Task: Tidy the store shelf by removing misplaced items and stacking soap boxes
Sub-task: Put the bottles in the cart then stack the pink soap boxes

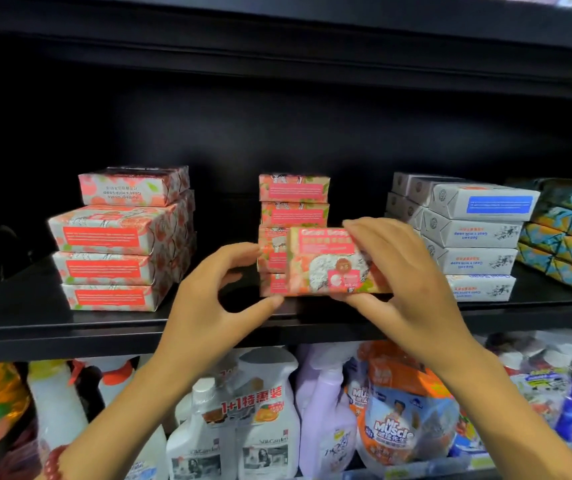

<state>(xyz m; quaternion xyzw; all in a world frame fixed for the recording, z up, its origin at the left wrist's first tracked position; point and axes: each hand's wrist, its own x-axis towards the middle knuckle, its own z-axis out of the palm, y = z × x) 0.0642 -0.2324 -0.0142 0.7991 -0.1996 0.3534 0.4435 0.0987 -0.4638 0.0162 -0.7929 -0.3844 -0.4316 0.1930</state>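
In the head view, the right hand (391,271) pinches the box (326,261), fingers curled over its top edge and thumb beneath. The box is held upright just before the middle stack (293,202), above the shelf (70,327) front. The left hand (215,289) curves thumb and forefinger at the box's left end, though whether it truly grips cannot be told. Pushed in carelessly, the box could nudge that narrow stack askew. A loosened pinch could drop it onto the bottles (263,410) below.
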